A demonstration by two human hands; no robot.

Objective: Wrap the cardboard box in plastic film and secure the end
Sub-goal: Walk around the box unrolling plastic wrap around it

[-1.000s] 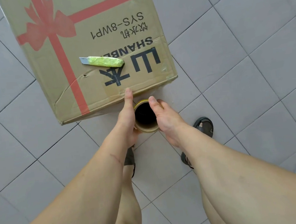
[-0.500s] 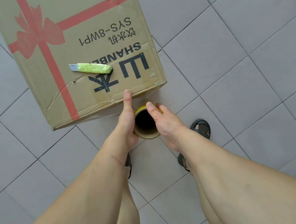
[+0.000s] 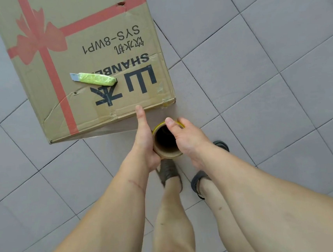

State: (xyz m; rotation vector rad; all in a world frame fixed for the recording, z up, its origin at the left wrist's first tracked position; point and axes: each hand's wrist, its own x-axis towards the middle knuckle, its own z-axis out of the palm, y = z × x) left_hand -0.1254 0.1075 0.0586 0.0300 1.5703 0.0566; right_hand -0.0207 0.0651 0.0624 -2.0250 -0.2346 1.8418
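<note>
standing upright, film roll [image 3: 166, 145] beside printed cardboard box [image 3: 86, 60].

The box [image 3: 86, 58] is matt brown cardboard, creased and dented near its front edge, printed with red ribbon and black lettering. A knife [image 3: 94, 81] lying on it has a dull grey metal blade and a yellow-green handle. The roll [image 3: 166, 144] shows a smooth brown cardboard core. The floor [image 3: 257, 66] is matt grey tile.
</note>
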